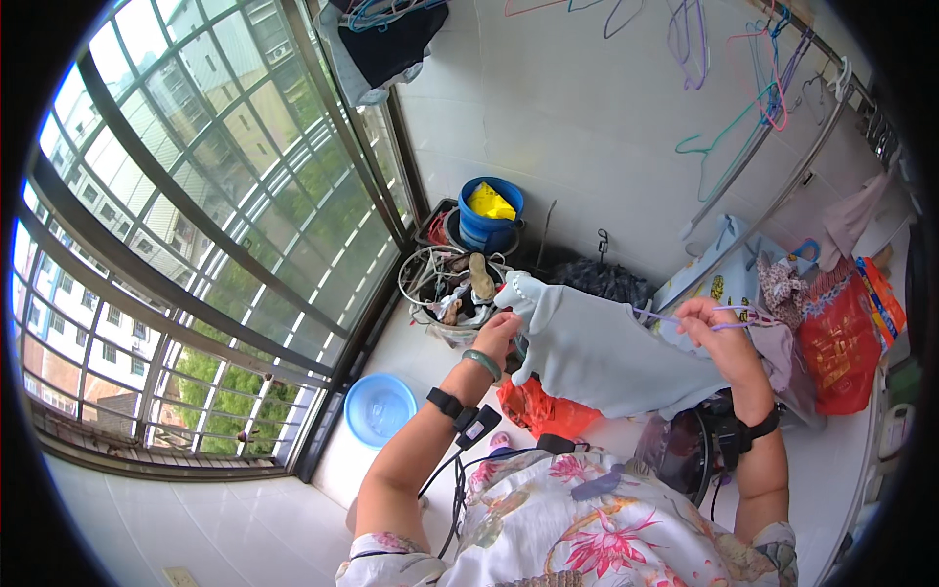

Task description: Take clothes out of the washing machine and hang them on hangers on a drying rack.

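Note:
A pale grey-blue garment (609, 345) with a beaded or ruffled edge at its upper left is stretched out in front of me. My left hand (500, 337), wearing a green bangle, pinches the garment near that edge. My right hand (715, 334) grips a thin purple clothes hanger (660, 316), part of which runs in under the cloth. The hanger's far portion is hidden by the fabric. Below the garment a red plastic bag (546, 411) lies on the floor.
A light blue basin (380, 409) sits by the barred window. Farther off are a basket of shoes (480, 282) and a blue bucket (491, 205). Hangers (733, 139) dangle from a metal rack at right, above a red bag (840, 337). Black cables (456, 491) hang near my left arm.

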{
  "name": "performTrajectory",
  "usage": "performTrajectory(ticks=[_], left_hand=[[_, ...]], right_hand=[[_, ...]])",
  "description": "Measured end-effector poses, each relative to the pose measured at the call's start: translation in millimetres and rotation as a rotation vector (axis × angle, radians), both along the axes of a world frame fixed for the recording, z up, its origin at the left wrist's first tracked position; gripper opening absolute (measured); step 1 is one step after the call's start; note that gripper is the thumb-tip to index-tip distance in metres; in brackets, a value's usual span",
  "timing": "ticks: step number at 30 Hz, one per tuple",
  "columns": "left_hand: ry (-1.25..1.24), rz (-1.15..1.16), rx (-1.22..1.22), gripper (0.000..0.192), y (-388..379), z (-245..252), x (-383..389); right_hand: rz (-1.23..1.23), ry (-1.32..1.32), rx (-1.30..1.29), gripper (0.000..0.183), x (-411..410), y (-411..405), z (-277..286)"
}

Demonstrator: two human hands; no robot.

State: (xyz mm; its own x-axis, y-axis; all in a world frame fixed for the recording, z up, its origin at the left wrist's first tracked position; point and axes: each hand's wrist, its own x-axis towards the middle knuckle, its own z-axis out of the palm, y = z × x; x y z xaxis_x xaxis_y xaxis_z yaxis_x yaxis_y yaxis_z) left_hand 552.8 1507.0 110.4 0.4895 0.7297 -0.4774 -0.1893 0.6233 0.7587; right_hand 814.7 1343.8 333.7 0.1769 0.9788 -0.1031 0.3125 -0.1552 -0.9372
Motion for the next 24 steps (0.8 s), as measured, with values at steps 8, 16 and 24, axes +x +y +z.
performTrajectory(ticks=[8, 16, 24], left_hand=[[0.277, 0.531, 0.626, 0.006, 23.5, 27.6, -26.4], [0.586, 0.629, 0.979, 0.038, 18.7, 85.1, -58.5], [0.634, -0.169, 1.777, 0.044, -36.7, 157.5, -13.8]], right_hand=[[-0.058, -0.014, -0.004, 0.011, 10.8, -13.0, -9.3], [-0.094, 0.077, -0.038, 0.012, -1.0, -16.8, -14.2], [0.147, -0.042, 0.042, 0.014, -36.6, 0.6, -27.2]])
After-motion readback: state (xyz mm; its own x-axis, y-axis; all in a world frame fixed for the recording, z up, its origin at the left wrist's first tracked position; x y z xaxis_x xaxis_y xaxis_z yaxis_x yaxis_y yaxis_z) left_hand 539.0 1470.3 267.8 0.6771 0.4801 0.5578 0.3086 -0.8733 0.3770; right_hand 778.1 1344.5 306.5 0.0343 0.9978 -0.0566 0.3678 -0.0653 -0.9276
